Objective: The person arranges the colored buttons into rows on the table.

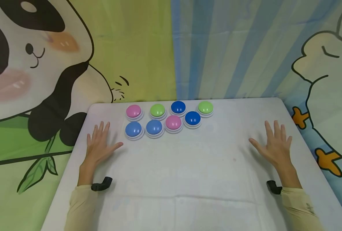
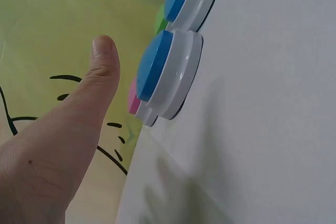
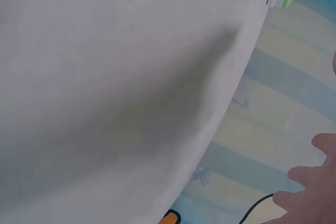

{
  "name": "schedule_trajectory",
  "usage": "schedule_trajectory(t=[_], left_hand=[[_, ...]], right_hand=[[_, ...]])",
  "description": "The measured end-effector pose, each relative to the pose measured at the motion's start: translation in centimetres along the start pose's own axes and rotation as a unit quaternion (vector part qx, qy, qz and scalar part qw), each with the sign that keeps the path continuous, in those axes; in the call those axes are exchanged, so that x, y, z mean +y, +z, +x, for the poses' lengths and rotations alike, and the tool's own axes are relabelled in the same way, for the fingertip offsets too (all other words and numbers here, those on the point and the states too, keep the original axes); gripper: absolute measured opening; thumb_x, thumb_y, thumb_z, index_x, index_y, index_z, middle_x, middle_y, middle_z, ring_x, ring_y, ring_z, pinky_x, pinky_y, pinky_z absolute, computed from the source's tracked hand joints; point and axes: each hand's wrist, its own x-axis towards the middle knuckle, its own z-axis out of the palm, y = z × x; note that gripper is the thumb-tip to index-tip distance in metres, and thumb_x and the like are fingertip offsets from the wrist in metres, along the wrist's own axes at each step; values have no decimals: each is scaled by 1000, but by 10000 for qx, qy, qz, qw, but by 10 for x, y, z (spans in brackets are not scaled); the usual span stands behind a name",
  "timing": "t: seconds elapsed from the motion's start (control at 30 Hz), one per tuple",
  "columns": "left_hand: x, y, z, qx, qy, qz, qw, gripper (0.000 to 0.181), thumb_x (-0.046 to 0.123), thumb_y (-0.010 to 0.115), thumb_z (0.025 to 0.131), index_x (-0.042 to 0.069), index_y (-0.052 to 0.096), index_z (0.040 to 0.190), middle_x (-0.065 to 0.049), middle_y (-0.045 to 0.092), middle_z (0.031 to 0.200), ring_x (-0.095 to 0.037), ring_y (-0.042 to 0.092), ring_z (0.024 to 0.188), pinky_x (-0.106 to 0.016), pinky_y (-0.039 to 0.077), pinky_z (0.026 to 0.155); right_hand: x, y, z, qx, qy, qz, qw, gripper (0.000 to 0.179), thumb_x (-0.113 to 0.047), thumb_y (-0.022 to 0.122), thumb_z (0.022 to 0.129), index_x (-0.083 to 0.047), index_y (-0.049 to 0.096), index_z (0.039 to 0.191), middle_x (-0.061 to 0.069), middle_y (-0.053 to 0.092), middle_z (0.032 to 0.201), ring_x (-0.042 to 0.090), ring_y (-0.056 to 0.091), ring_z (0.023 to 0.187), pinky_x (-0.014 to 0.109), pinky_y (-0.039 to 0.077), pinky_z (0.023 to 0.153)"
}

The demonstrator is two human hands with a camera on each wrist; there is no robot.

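A: How many buttons sit on the one white table (image 1: 202, 166)?

B: Eight round buttons on white bases stand in two rows of four near the far edge: two pink buttons (image 1: 173, 122), two green buttons (image 1: 158, 110), two light blue buttons (image 1: 133, 129) and two dark blue buttons (image 1: 192, 118).

A: And the order, left to right?

B: Pink, green, dark blue, green in the back row; light blue, light blue, pink, dark blue in front.

A: How many hands are in the picture?

B: Two, one at each side of the table. The left hand (image 1: 98, 146) spreads its fingers, grasping nothing. The right hand (image 1: 276, 147) is likewise spread and free of any object.

A: Where are the buttons relative to them?

B: Between the two, and farther from the person than either palm. The leftmost light blue button lies just beyond the left thumb, apart from it. All eight lie well apart from the right hand, ahead and to its left; the back row's right-hand green button is nearest.

A: Anything on the wrists?

B: Two black devices (image 1: 102, 184), one on each.
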Motion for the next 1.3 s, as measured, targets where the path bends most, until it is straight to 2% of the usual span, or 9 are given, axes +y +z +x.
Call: schedule_trajectory(t=[0.33, 0.77, 0.9, 1.07, 1.17, 1.3], left_hand=[[14, 1, 8, -63, 53, -18, 10000, 109, 71, 62, 77, 26, 3, 157, -12, 0, 165, -41, -2, 151, -74, -1, 112], [26, 4, 19, 38, 226, -31, 9997, 109, 72, 62, 76, 27, 6, 157, -11, 3, 165, -40, 1, 151, -73, 3, 113], [38, 7, 26, 117, 433, -89, 9990, 107, 71, 62, 77, 26, 7, 157, -10, 5, 165, -39, 4, 151, -71, 7, 115], [59, 12, 36, 354, 695, -252, 9966, 105, 66, 66, 76, 19, 19, 156, -10, 15, 164, -35, 11, 151, -66, 12, 117], [72, 15, 42, 337, 783, -373, 9957, 105, 67, 66, 76, 17, 20, 155, -11, 17, 163, -34, 12, 151, -64, 13, 118], [91, 23, 50, 297, 996, -557, 9930, 103, 66, 66, 77, 20, 19, 156, -10, 18, 163, -32, 15, 151, -62, 14, 119]], right_hand=[[-17, 2, 11, 61, -80, 138, 9999, 97, -65, 53, 86, -14, 11, 157, 23, 0, 162, 50, -1, 147, 83, 1, 102], [-28, 8, 20, 53, -218, 330, 9992, 97, -64, 56, 85, -16, 11, 157, 22, 2, 163, 50, 1, 147, 84, 3, 101], [-36, 10, 26, 70, -349, 396, 9986, 97, -64, 56, 85, -15, 14, 156, 24, 7, 162, 51, 6, 147, 84, 6, 102], [-50, 15, 33, 99, -481, 582, 9971, 95, -63, 58, 85, -14, 18, 156, 25, 13, 160, 51, 10, 146, 82, 9, 103], [-62, 19, 37, 73, -560, 621, 9965, 94, -63, 58, 85, -14, 19, 155, 25, 15, 160, 51, 13, 146, 82, 11, 103], [-79, 23, 43, 49, -679, 601, 9959, 94, -63, 59, 85, -14, 20, 155, 24, 17, 160, 50, 15, 145, 81, 13, 104]])
